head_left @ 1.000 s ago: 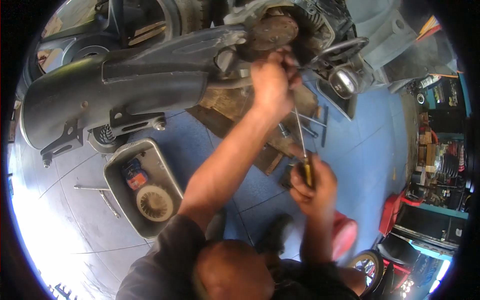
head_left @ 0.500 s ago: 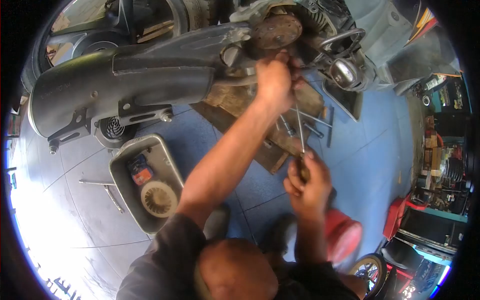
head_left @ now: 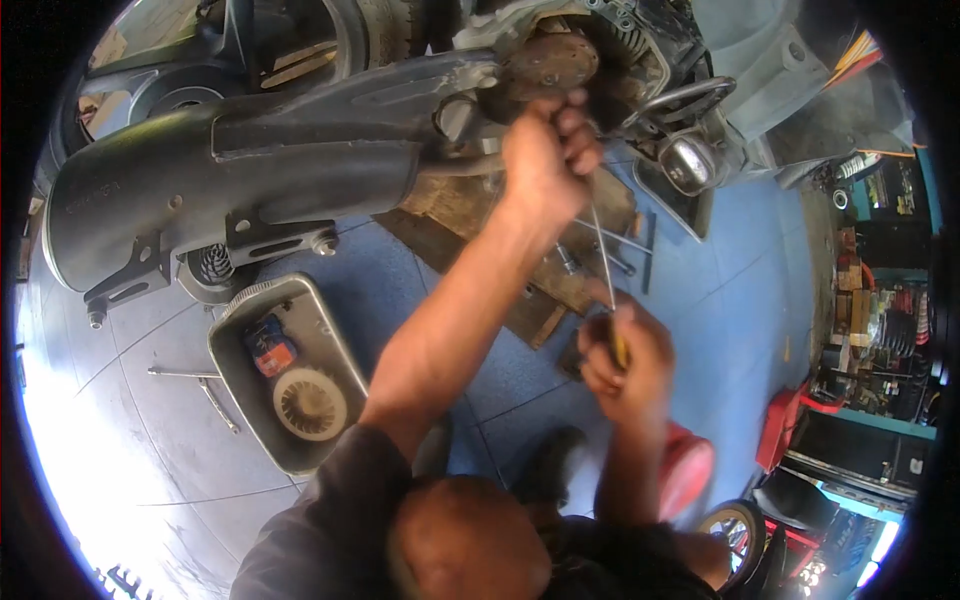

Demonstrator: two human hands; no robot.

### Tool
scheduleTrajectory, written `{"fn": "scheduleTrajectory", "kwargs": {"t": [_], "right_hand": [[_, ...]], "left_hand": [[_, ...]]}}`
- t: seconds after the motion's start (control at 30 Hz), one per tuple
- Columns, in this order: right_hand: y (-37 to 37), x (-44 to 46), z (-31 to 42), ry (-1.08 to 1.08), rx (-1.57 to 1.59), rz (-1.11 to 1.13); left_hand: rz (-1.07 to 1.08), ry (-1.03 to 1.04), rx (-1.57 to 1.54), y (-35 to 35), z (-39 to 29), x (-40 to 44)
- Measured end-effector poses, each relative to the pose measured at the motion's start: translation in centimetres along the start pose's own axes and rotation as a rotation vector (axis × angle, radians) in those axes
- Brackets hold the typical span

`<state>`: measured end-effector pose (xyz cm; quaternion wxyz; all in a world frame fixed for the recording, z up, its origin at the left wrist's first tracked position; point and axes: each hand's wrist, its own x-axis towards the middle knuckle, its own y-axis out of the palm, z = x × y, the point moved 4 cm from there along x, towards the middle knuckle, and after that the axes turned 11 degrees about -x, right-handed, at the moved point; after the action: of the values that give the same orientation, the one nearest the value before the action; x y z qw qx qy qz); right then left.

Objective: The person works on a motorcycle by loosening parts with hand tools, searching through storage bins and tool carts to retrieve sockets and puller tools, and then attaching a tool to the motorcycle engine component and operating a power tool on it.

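Observation:
My right hand (head_left: 634,362) is closed round the yellow handle of a screwdriver (head_left: 621,350). Its long thin shaft runs up toward my left hand (head_left: 543,165). That hand is raised at the motorcycle engine, just below a rusty round disc (head_left: 550,62). Its fingers are curled and partly blurred, and whatever lies in them is hidden. The screwdriver's tip is lost to sight near those fingers. To the left of this hand, a large black exhaust muffler (head_left: 310,175) stretches across the view, its pipe passing behind the hand.
Wooden boards (head_left: 455,205) lie under the engine, with a socket tool (head_left: 568,258) and metal rods on them. A grey tub (head_left: 222,350) holds a pale fan wheel (head_left: 310,403) and a small blue-orange box. A wrench (head_left: 220,405) lies on the tiles. A red stool (head_left: 685,470) stands right.
My right hand has moved slightly down and right with the screwdriver, away from my left hand. The left fingers have shifted a little near the disc. The view has moved slightly.

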<state>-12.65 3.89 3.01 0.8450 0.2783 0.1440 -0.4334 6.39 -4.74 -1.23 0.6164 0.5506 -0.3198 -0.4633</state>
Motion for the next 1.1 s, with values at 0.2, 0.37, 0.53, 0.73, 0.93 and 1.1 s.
{"fn": "scheduleTrajectory", "kwargs": {"t": [0.2,0.37,0.53,0.73,0.93,1.1], "right_hand": [[-1.1,1.7,-0.6,-0.620,-1.121,-0.431],[0.9,0.4,-0.3,-1.001,-1.576,-0.660],[-0.1,0.7,-1.8,-0.062,0.014,-0.122],[-0.6,0.6,-0.7,-0.423,-0.886,-0.534],[0.2,-0.2,0.9,-1.034,-1.656,-0.770],[0.0,-0.3,1.1,-0.777,-1.144,-0.529]], "left_hand": [[-0.063,0.105,0.079,-0.3,0.1,-0.4],[-0.235,0.274,0.247,0.8,0.7,-1.2],[-0.223,0.257,0.354,0.4,0.1,-1.5],[-0.099,0.077,0.229,1.1,0.2,-1.0],[-0.091,0.072,0.149,1.4,-0.1,-0.7],[-0.089,0.077,-0.025,0.5,0.4,0.5]]}}
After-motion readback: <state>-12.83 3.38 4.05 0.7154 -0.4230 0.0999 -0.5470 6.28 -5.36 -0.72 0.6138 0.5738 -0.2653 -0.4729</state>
